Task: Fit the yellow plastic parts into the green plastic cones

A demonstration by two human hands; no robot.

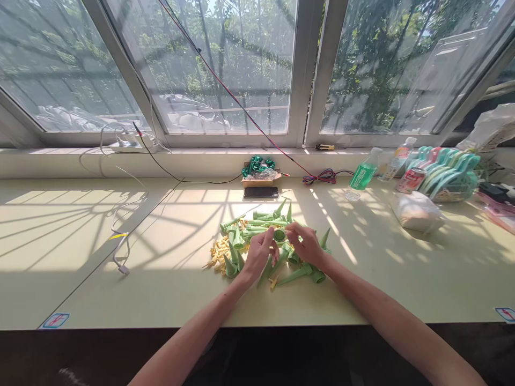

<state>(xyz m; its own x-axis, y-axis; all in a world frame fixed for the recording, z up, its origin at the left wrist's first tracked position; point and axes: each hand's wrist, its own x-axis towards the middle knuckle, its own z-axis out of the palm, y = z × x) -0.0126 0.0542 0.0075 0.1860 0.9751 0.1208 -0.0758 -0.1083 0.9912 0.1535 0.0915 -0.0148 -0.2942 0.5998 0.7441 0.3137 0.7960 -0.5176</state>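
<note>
My left hand (259, 254) is closed on a green plastic cone-shaped spike (279, 235), its round open end facing me. Close to that end on the right, my right hand (304, 244) has its fingers pinched together; whatever they hold is hidden or too small to name. Below and around both hands spreads a pile of similar green cones (298, 274), some standing point up, others lying down. Small yellow plastic pieces (220, 251) are heaped at the pile's left, and one yellow T-shaped piece (274, 282) lies at the front.
Behind the pile are a black phone (260, 192) and a small cardboard box (261, 182). A green-labelled bottle (362, 176), a can (410, 180), a tissue pack (417, 210) and pastel hangers (446, 169) stand right. A white cable (120, 257) crosses the table (169, 305) at left.
</note>
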